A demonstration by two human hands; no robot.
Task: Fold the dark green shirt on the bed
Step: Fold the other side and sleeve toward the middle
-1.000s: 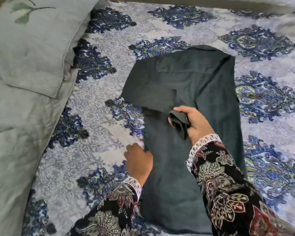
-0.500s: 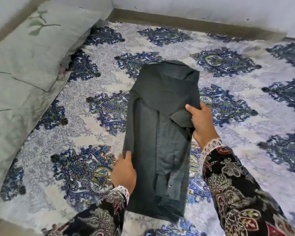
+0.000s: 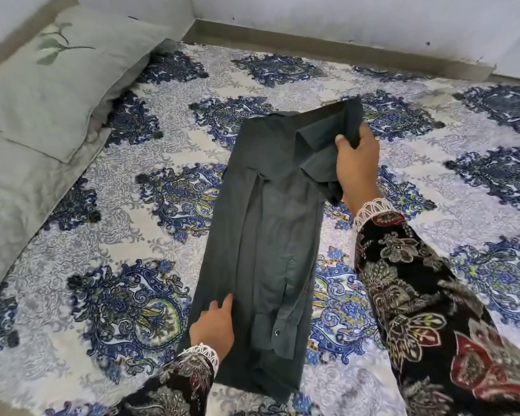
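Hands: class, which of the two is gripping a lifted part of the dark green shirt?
The right hand. It pinches raised fabric at the shirt's far right corner; the left hand lies flat on the near left edge.

Bright even light, soft shadows, slight blur, wide-angle bending at edges

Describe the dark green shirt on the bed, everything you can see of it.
The dark green shirt is a woven-looking garment folded into a long narrow strip lying flat on the patterned bedsheet. A sleeve runs down its middle, its cuff showing a snap or button. The left hand presses on the near left edge. The right hand has a grip on the far right sleeve or shoulder fabric, lifted off the bed.
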